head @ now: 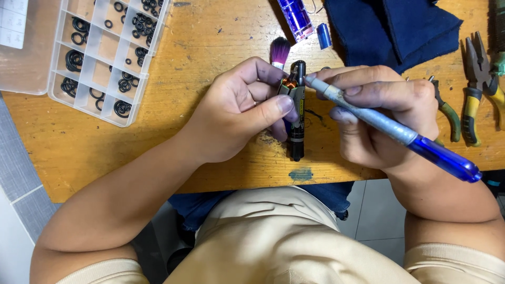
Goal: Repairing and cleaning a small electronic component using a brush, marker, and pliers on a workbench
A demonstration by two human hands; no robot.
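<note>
My left hand (239,108) grips a slim black and grey lighter-like device (297,113), held upright over the wooden table (210,47), thumb pressed on its side. An orange glint shows near the device's top. My right hand (379,113) holds a pen-shaped tool (389,129) with a grey shaft and blue translucent handle; its tip touches the upper part of the device. A small brush with purple bristles (279,51) lies just behind the device.
A clear compartment box of black rubber rings (100,58) stands at the back left. A blue translucent lighter body (296,18) and blue cap (324,36) lie at the back, next to dark blue cloth (389,26). Pliers (476,84) and cutters (447,113) lie at right.
</note>
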